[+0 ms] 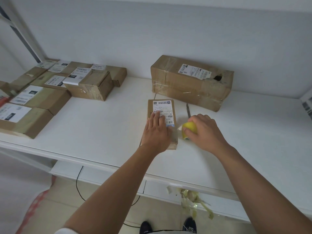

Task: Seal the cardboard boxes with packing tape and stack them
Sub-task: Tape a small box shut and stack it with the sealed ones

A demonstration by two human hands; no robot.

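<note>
A small flat cardboard box (163,123) lies near the middle of the frame on the white tabletop (101,125), close to the table's front edge. Its long axis runs from the bottom of the frame toward the top, tilted very slightly, and the white shipping label (163,110) on its upper face reads upside down from the camera, with the QR code at the far end. The left hand (156,132) rests palm-down on the near half of the box, its fingers straight and close together, the fingertips reaching onto the label. Just to the right of the box, the right hand (201,130) grips a yellow roll of packing tape (188,130), fingers curled around it; the roll sits beside the box's right edge, and a short pale end of tape shows between the two. A slim dark tool (188,110), too small to identify, lies on the table above the right hand. Beyond it, upper right of centre, stands a large taped box (190,83) with a torn hole near its label. In the upper left, a group of labelled boxes (55,86) is packed together along the table's left end. Crumpled tape scraps (194,200) hang off the table's front edge in the lower right.
</note>
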